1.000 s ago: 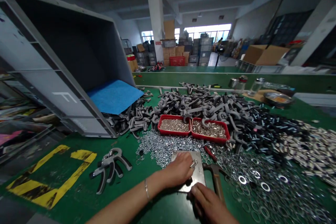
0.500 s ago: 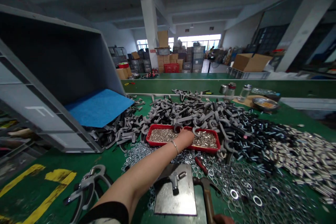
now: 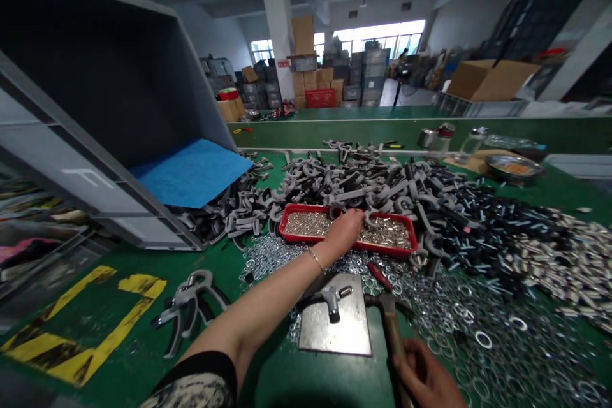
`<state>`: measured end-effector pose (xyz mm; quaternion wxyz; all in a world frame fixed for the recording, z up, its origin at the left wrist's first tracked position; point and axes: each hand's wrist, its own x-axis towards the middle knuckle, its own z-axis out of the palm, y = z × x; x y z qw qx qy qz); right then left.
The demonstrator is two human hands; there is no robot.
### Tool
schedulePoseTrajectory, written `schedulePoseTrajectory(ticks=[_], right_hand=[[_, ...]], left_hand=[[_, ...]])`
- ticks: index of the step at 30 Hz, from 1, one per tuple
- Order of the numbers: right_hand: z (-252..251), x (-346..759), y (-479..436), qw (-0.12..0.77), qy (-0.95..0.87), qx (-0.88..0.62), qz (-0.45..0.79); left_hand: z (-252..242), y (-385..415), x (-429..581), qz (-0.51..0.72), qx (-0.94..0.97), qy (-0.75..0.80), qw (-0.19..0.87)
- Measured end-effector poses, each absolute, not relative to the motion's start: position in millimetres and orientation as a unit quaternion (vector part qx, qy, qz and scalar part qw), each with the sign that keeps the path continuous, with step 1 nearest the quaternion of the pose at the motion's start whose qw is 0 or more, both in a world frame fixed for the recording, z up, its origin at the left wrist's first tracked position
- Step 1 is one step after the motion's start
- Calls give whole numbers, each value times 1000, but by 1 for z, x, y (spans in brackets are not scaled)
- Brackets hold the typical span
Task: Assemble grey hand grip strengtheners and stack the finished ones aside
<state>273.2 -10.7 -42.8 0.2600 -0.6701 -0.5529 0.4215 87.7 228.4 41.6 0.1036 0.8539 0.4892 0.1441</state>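
Note:
My left hand [image 3: 345,231] reaches over the middle of a red tray [image 3: 315,239] that holds small metal pins [image 3: 389,233] on the right and tinier metal pieces [image 3: 306,224] on the left. Its fingers are bent together among the pins; what they pinch is hidden. At the lower right, my right hand [image 3: 425,375] grips the wooden handle of a hammer [image 3: 393,331], whose head lies beside a steel plate [image 3: 335,338]. On that plate rest a grey and black clamp-like part [image 3: 329,303] and a small spring [image 3: 345,292].
Behind the tray spreads a heap of grey handle parts [image 3: 354,178]. Metal rings [image 3: 459,331], black screw knobs [image 3: 478,242] and pale cylinders [image 3: 574,268] cover the right side. A grey crate [image 3: 95,185] stands tipped at left, near assembled clamps [image 3: 191,299].
The view has tilted down and shifted left. My right hand has come further into view along the hammer handle. My left hand stays over the red tray.

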Motion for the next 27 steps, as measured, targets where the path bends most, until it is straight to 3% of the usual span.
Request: schedulePoseTrajectory(ticks=[5, 8, 15, 19, 24, 27], right_hand=[[-29, 274, -9, 228, -538, -674, 452], [-23, 272, -5, 222, -534, -674, 460], [-17, 270, -3, 194, -535, -693, 442], [-2, 272, -5, 235, -527, -688, 439], [16, 270, -8, 269, -470, -614, 574], [17, 268, -5, 277, -438, -626, 582]], left_hand=[[28, 155, 30, 277, 791, 481, 258], [15, 121, 3, 296, 729, 515, 340], [-2, 111, 9, 196, 763, 569, 235], [-4, 111, 15, 186, 770, 571, 218], [-8, 112, 10, 189, 765, 573, 225], [-10, 114, 9, 190, 763, 574, 230]])
